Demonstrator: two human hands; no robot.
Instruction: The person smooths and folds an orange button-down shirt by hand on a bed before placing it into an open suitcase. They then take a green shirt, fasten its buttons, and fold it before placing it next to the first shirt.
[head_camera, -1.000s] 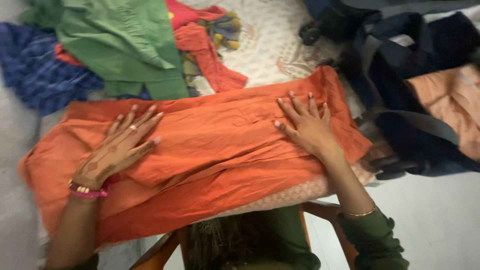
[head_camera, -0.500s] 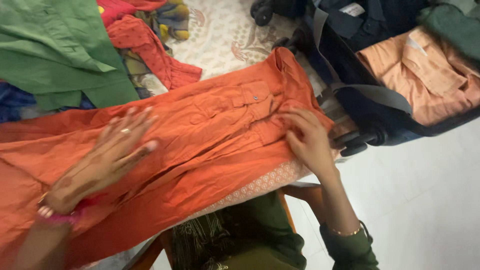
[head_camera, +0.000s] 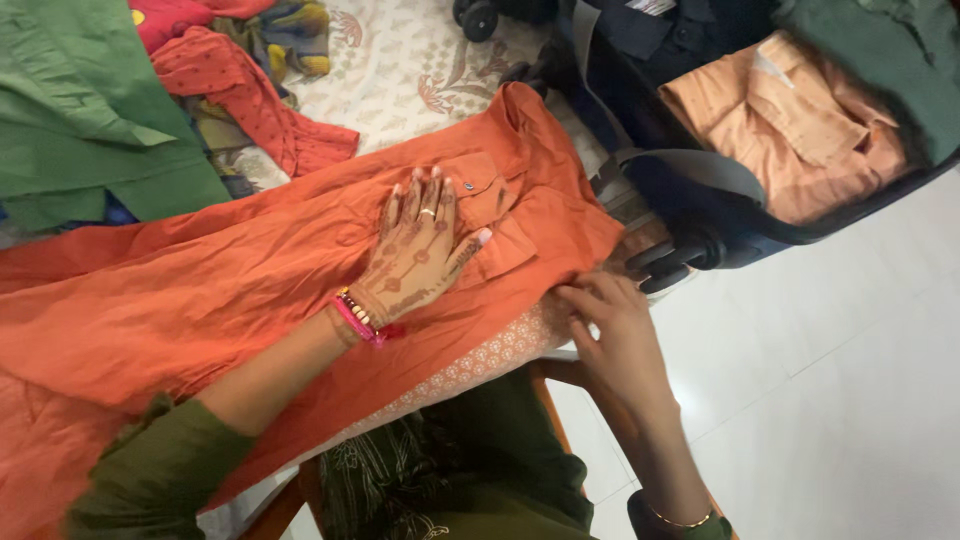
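Across the middle of the frame we press our left hand (head_camera: 422, 252), fingers spread flat, onto the orange garment (head_camera: 250, 270) to pin it smooth, while our right hand (head_camera: 615, 335) pinches its lower-right edge beside the open suitcase (head_camera: 700, 200).

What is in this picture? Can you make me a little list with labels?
left hand: flat on the orange garment, by its buttoned pocket
right hand: fingers at the garment's near edge
surface: patterned sheet
behind: green garment, red dotted cloth
right side: open dark suitcase holding a folded peach garment
floor: white tiles
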